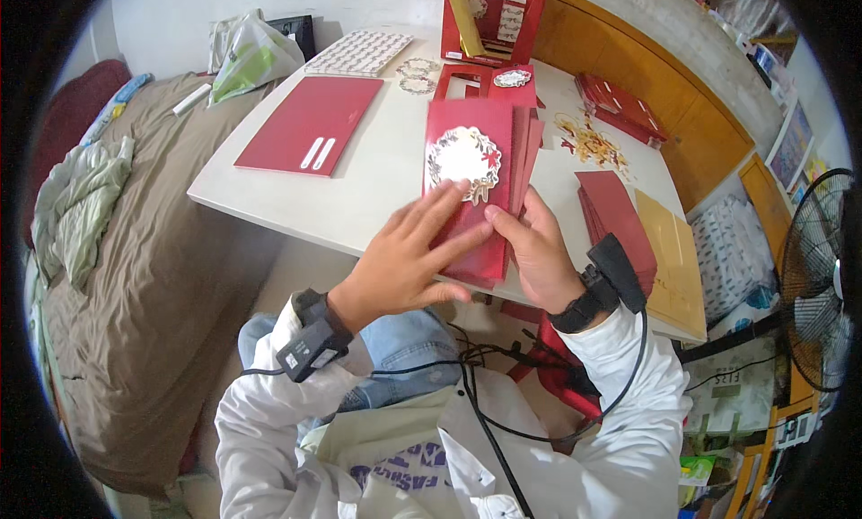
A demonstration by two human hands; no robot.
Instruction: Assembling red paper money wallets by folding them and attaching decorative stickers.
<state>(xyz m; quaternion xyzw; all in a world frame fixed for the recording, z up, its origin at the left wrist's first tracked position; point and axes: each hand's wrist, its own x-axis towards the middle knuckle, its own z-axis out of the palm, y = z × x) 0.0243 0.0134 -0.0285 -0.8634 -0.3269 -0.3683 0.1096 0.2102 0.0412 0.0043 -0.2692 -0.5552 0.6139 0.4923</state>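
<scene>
A fanned stack of long red cards or envelopes (471, 241) is held over the near edge of the table. My right hand (537, 254) grips the stack along its right side, thumb on top and fingers behind. On the front red piece lies a white wreath-shaped paper cutout (460, 160) with leafy edges and a red flower. My left hand (409, 250) is open, fingers stretched out. Its fingertips rest on the lower edge of the cutout, and its thumb points toward the stack's bottom.
On the white table (269, 205) lie a red folder (310, 124), a patterned sheet (359, 52), wreath cutouts (417, 74), gold decorations (593, 142), more red cards (615, 214) and a gold sheet (673, 268). A red box (494, 21) stands behind. A bed (153, 294) and fan (813, 277) flank the table.
</scene>
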